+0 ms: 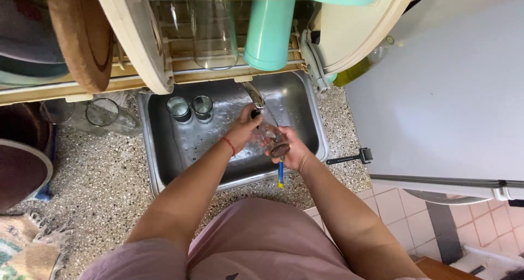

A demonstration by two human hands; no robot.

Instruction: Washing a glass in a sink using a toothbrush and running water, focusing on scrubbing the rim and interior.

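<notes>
Your two hands meet over the steel sink, right under the faucet at its back edge. Your left hand, the one with the red cord at the wrist, is curled around the side of a clear drinking glass that you hold in the running water, just in front of the faucet. Your right hand is closed on the same glass from the near side, and it also grips a small utensil with a round head and a blue-and-yellow handle that hangs down over the sink's front rim. What the glass holds beyond the water running over it cannot be made out.

At the back left of the sink stand two small glasses, side by side and upright; whether they hold water is unclear. Left of the sink, on the speckled counter, two clear glasses rest. Above the sink's back edge hangs a drying rack with a tall clear glass and a mint-green cup, both mouth-down, and a round wooden board at its left end. Right of the sink lies a black-handled tool.
</notes>
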